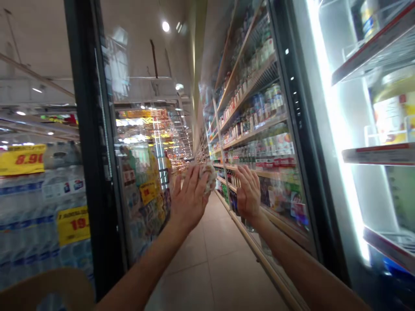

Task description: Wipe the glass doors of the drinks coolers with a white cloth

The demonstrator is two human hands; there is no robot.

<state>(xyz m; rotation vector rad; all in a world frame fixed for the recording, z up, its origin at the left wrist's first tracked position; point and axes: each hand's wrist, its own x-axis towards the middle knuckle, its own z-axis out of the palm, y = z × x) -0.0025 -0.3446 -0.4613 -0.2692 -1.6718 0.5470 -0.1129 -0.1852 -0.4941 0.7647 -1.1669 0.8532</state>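
Note:
My left hand [189,194] is raised in front of me against the glass door [207,242], fingers extended over a crumpled, light-coloured cloth [210,178]. Part of the cloth shows beyond the fingertips; the rest is hidden beneath the hand. To its right, my right hand [249,193] is up near the same glass with its fingers loosely bent and nothing visible in them. Whether the right hand touches the glass I cannot tell. The door has a dark frame on both sides, and the aisle appears through or reflected in the pane.
On the right stands a lit fridge with shelves [379,155] of bottles. Packs of bottled water [39,216] with yellow price signs [74,224] are stacked at left. A curved beige object [48,285] occupies the lower left corner. Bottle-filled shelves [256,125] show in the glass.

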